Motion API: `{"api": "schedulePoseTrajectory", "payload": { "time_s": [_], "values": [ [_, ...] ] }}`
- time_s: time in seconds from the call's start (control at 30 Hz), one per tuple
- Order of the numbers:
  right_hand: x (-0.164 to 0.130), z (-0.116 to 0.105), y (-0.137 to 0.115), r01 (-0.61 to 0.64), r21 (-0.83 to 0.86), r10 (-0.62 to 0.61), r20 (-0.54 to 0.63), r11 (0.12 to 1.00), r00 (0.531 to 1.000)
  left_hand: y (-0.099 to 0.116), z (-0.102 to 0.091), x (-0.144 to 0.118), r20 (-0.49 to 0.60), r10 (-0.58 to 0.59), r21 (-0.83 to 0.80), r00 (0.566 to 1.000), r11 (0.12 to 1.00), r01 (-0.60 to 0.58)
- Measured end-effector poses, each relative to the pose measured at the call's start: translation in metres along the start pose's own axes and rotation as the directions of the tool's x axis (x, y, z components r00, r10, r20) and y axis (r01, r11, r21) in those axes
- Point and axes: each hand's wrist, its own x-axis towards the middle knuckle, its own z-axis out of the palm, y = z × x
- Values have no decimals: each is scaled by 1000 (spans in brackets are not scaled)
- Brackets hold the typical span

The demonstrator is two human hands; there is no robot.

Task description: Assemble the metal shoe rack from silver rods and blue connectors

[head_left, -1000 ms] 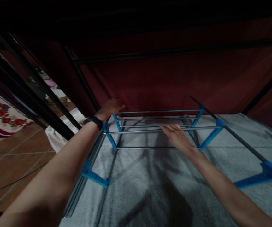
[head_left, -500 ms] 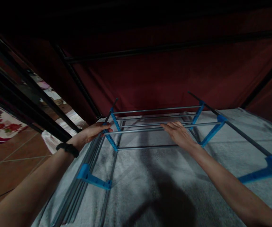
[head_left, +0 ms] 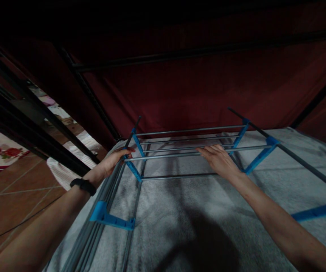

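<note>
A partly built rack of grey metal tubes and blue plastic brackets lies on the pale grey blanket. My left hand is closed around the left end of the front cross tube, at a blue bracket. My right hand lies over the same tube right of its middle, fingers bent onto it; the thumb is hidden. That tube's right end meets another blue bracket on a long side tube. Thinner cross tubes run behind.
Loose metal tubes lie bundled at the left, beneath a blue bracket. Dark red fabric with black bars stands behind. Black frame posts, a white cloth and tiled floor are at the left.
My right hand and the rack's right side sit slightly farther right in the view. The left hand keeps its hold at the tube's left end.
</note>
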Motion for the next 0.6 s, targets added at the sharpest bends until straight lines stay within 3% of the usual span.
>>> {"api": "schedulePoseTrajectory", "payload": {
  "time_s": [0.17, 0.3, 0.43, 0.6],
  "values": [
    [0, -2, -2, -4, -27, 4, 15, 1000, 1000, -16, -4, 11, 3, 24, -63, 1000, 998, -24],
    [6, -6, -19, 29, -4, -29, -13, 1000, 999, -16, -1, 11, -13, 13, -79, 1000, 997, -14],
    [33, -9, -62, 112, 109, -104, -78, 988, 992, -11, 3, 6, -33, 39, -63, 999, 997, -41],
    [98, 0, -137, 272, 247, -274, -25, 930, 961, -12, 2, 7, -12, 1, -66, 1000, 998, -2]
  ]
}}
